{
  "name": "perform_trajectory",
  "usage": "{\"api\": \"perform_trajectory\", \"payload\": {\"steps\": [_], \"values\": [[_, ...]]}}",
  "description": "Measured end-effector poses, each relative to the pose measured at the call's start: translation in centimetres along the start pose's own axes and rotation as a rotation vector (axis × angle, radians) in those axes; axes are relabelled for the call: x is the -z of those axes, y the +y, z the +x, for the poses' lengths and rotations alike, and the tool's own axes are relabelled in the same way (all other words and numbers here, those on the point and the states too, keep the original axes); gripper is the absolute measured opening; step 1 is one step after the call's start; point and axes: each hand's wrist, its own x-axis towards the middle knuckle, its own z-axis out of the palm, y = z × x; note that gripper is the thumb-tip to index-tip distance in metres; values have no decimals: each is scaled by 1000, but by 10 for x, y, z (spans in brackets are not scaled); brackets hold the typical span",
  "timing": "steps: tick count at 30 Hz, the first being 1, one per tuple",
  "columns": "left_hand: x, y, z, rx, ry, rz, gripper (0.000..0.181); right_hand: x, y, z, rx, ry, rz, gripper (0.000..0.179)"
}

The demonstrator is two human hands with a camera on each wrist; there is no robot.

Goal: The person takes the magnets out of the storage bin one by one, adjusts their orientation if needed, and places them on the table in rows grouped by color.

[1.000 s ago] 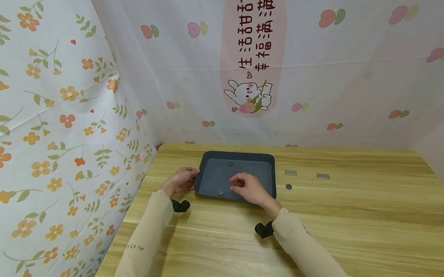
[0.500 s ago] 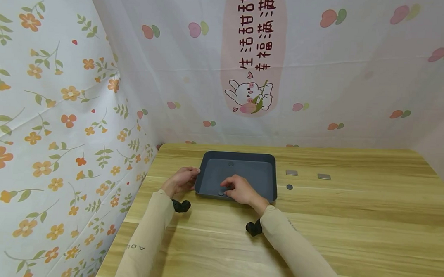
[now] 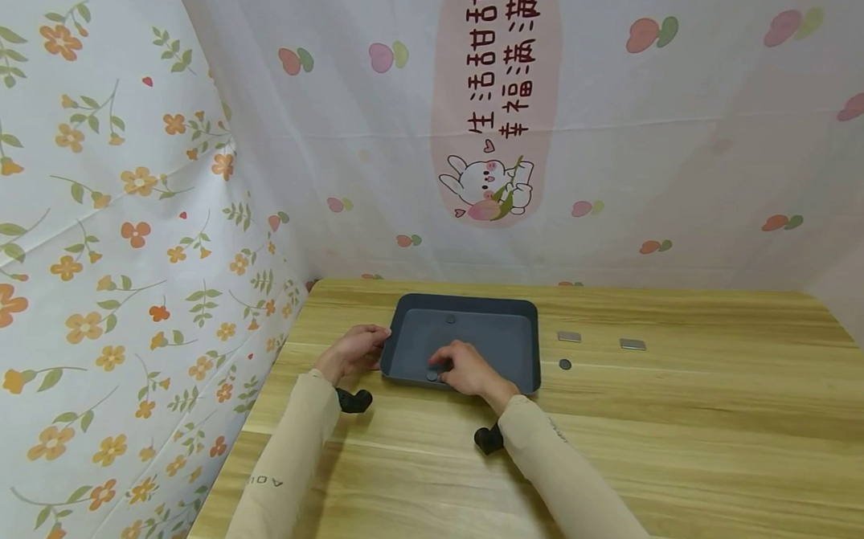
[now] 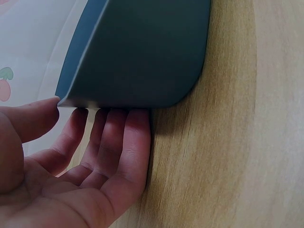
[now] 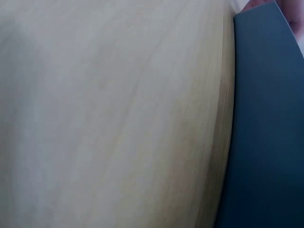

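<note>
A dark blue-grey tray (image 3: 501,342) rests on the wooden table. My left hand (image 3: 356,351) holds its left side; in the left wrist view the thumb (image 4: 40,116) lies at the rim and the other fingers press the outer wall. Inside, my right hand (image 3: 467,369) reaches over the front wall, thumb and forefinger bent at a small dark disc (image 3: 432,376); whether they pinch it I cannot tell. A second disc (image 3: 451,319) lies near the tray's back wall. The right wrist view shows only the tray's outer wall (image 5: 268,118) and table, with the right hand out of sight.
Right of the tray, a third dark disc (image 3: 564,364) lies on the table (image 3: 721,443). Two flat grey rectangular pieces (image 3: 570,337) lie behind it. A patterned cloth (image 3: 379,163) hangs along the back, and a floral one (image 3: 113,288) along the left.
My right hand has moved left and slightly forward over the tray, down to the front disc, and has stayed there over the last half second. The left hand has kept its place.
</note>
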Motion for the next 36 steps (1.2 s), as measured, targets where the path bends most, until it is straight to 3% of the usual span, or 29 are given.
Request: {"api": "perform_trajectory", "payload": {"steps": [10,22,36], "values": [[-2,2,0,9,16,8,31,2,0,3,11,-55,-42,27],[-1,0,1,11,26,12,32,-1,-5,5,-96,-50,-51,22],[-1,0,-2,-1,4,20,36,-3,-5,3,-82,-26,-61,18]]}}
